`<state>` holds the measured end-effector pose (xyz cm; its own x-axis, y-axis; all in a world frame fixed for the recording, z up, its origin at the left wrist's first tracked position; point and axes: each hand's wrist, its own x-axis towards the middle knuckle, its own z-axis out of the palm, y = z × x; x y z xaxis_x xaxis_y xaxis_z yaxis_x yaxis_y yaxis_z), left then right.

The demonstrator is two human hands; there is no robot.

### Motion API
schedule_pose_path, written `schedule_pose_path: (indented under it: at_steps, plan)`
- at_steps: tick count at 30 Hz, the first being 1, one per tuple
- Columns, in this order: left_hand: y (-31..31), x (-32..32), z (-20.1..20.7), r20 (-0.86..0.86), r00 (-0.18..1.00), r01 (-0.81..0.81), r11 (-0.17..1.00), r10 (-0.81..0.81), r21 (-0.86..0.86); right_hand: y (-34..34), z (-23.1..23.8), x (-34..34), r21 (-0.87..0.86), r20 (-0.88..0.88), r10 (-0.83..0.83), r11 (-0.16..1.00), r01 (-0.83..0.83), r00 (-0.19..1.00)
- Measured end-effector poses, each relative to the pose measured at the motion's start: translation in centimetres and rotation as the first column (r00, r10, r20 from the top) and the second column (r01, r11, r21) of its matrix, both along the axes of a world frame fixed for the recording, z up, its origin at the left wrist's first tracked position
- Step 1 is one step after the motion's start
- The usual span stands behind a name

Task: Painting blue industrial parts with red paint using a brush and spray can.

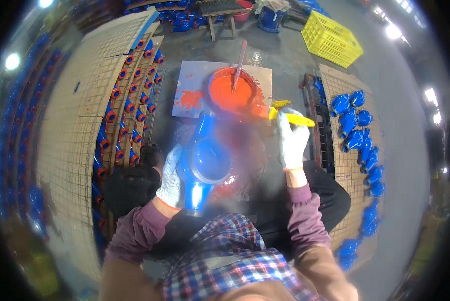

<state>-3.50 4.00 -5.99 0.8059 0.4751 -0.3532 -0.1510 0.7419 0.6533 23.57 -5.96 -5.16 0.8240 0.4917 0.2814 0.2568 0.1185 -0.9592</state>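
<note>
My left hand [170,179], in a white knit glove, is closed on the side of a glossy blue valve body [195,195]. The casting has a tubular neck at each end and a round, wide opening in the middle, and it is held upright over my lap. To the right, my gloved right hand [293,145] is closed around a yellow-handled paintbrush [300,120]; its bristles cannot be made out. Just beyond the valve body stands a round tub [211,103] of orange-red paint [230,95], with a paint-smeared stick [239,62] leaning in it.
Paint-splashed cardboard [187,75] lies under the tub. At left, a rack [127,118] holds rows of blue fittings with red ends. Several blue valve bodies [348,120] sit on a mesh-topped bench [348,183] at right. A yellow crate [331,40] stands far right.
</note>
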Motion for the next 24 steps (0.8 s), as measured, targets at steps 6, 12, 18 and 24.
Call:
schedule_pose_path:
  at_steps: [6,12,18,24]
  plan:
    - [0.6,0.9,0.4,0.004,0.989,-0.137,0.922,0.149,-0.361,7.9,-3.5,2.5,-0.248,0.235,0.001,0.967,0.059,0.972]
    - [2.5,2.4,0.6,0.031,0.988,-0.130,0.920,0.152,-0.371,8.2,-4.8,2.9,-0.415,0.532,0.131,0.901,0.123,0.836]
    - [2.7,2.3,-0.8,0.029,0.995,-0.097,0.994,0.098,-0.042,3.8,-4.1,3.1,-0.125,-0.016,-0.021,0.992,0.019,1.000]
    - [1.2,2.0,1.2,-0.049,0.987,0.159,0.938,-0.152,0.308,-4.9,-3.4,1.6,-0.024,-0.641,0.042,0.997,-0.075,0.767]
